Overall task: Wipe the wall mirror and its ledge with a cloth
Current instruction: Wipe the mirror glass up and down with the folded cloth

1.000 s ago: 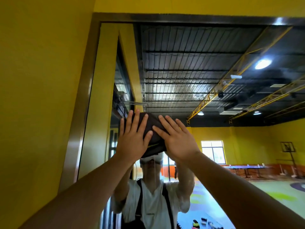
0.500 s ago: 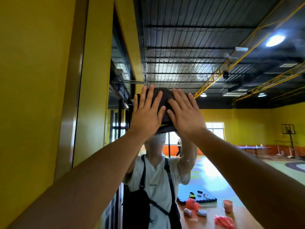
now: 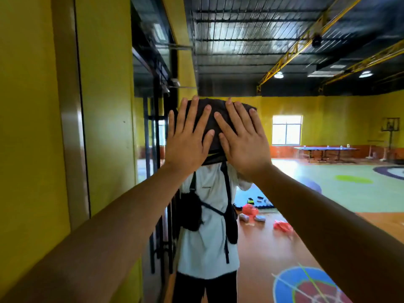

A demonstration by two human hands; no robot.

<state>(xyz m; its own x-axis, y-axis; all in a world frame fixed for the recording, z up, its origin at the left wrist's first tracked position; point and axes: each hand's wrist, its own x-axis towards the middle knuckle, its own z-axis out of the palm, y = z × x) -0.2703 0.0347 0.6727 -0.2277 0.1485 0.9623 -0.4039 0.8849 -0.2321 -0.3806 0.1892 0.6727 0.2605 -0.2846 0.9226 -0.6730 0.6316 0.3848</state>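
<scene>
As palms press: cloth (image 3: 213, 104) flat on mirror (image 3: 306, 193)
Left hand (image 3: 188, 145): fingers straight, cloth's nine o'clock
Right hand (image 3: 244, 145): fingers straight, three o'clock

a single wide-angle view, worn on the person's head. it looks forward and about level, straight at the mirror (image 3: 306, 62), which fills the picture from its frame (image 3: 70, 127) at 9 o'clock out to the 3 o'clock edge. the wall (image 3: 26, 106) takes the strip left of that. the camera is near the glass: both forearms enter from 7 and 5 o'clock, and the left hand (image 3: 188, 141) and right hand (image 3: 242, 145) lie flat on the cloth (image 3: 215, 119) just above centre. the wearer's reflection (image 3: 207, 226) stands toward 6 o'clock.
</scene>
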